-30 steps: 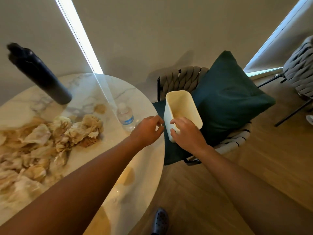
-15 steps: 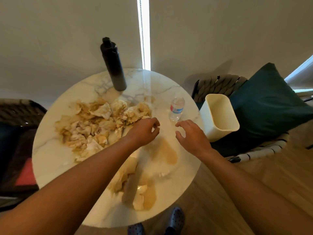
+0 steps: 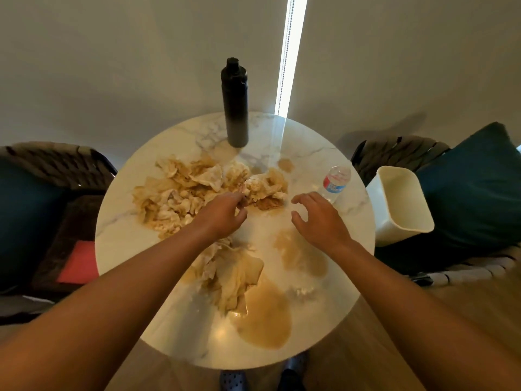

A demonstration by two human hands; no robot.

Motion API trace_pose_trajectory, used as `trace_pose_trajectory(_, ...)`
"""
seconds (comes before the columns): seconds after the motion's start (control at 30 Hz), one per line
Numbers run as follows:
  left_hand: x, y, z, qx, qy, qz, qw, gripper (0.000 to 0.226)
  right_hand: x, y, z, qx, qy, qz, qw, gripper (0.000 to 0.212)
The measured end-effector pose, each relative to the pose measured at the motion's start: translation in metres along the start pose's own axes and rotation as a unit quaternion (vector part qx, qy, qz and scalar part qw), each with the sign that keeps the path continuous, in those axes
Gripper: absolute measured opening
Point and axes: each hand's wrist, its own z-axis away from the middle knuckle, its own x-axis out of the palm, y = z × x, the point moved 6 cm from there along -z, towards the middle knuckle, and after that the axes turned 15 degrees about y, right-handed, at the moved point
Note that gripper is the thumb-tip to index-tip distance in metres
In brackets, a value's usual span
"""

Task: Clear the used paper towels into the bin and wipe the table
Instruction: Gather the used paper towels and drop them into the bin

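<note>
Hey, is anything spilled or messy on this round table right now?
Yes. Brown liquid is pooled on the marble table, the biggest puddle near the front edge. Soaked, stained paper towels lie heaped across the middle, more by the puddle. The white bin sits on a chair, not the floor.

Head-worn view, steeply down onto table [image 3: 127, 230]

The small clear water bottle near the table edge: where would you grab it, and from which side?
Probably around the body of the water bottle, at the label, coming from the near side. It stands upright close to the table edge, and the open right hand hovers just in front, so the fingers can wrap it without touching the paper towels.
</note>
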Motion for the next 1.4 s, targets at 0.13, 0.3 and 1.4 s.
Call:
trace_pose_trajectory(0.13, 0.006, -0.006, -0.013, -0.009, 0.007, -0.019, 1.0, 0.022, 0.018, 0.003, -0.015, -0.01, -0.02, 0.002, 1.0, 0.029)
trace_pose_trajectory(0.3, 0.019, -0.011, -0.032, -0.023, 0.014, -0.04, 0.999, 0.026, 0.042, 0.014, -0.032, -0.009, -0.045, -0.01, 0.999, 0.03)
trace_pose_trajectory(1.4, 0.056, -0.015, -0.099, -0.012, 0.012, -0.042, 0.999, 0.025, 0.105, 0.043, -0.057, -0.034, -0.072, -0.1, 0.992, 0.01)
